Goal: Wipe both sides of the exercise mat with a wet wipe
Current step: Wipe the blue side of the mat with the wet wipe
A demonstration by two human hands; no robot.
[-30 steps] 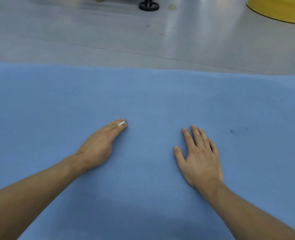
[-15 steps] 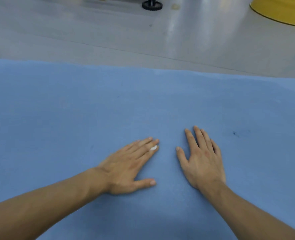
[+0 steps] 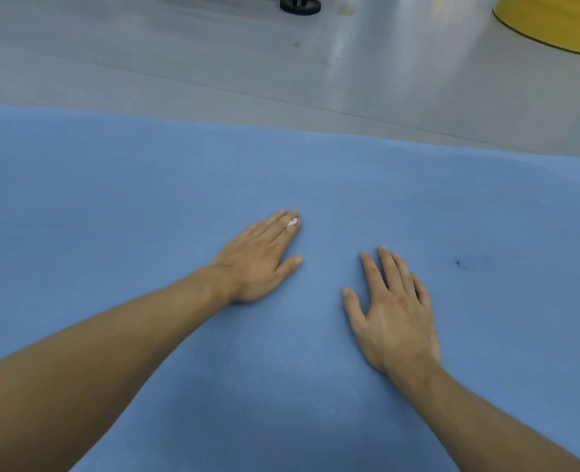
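One wipe [image 3: 292, 223] (mostly hidden) — left hand [image 3: 261, 260]

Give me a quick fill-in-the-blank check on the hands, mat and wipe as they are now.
The left hand and right hand both lie flat on the soft ____ exercise mat.
A scrap of white wet wipe shows between the fingers of the ____ hand.
A small dark mark on the mat lies to the ____ of the right hand.
Missing words: blue; left; right.
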